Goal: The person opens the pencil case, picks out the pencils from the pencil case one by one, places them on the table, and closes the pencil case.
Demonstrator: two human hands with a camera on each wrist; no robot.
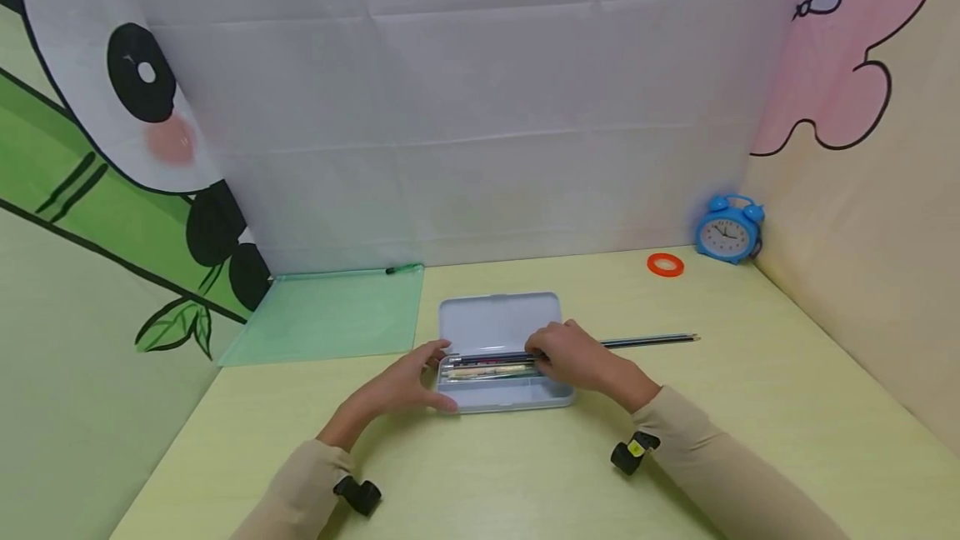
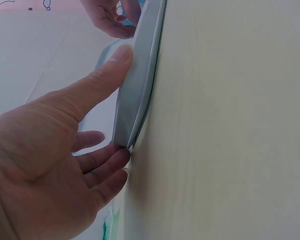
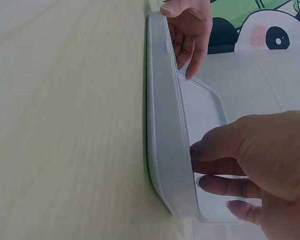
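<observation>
A pale grey pencil case (image 1: 498, 397) lies on the table with its lid (image 1: 498, 322) folded back. Inside are several slim pencils or pens (image 1: 487, 371). My left hand (image 1: 405, 382) holds the case's left end, the thumb against its front wall and the fingers at the corner, as the left wrist view shows. My right hand (image 1: 577, 357) reaches into the right part, its thumb and index finger pinching at a dark pencil (image 1: 491, 357). The case's front wall hides those fingertips in the right wrist view. Two dark pencils (image 1: 652, 342) lie beyond this hand.
A green translucent folder (image 1: 330, 315) with a dark green pen (image 1: 403, 269) at its far edge lies back left. An orange-red ring (image 1: 665, 265) and a blue alarm clock (image 1: 727, 229) are at the back right. A white sheet (image 1: 480, 107) hangs behind the table.
</observation>
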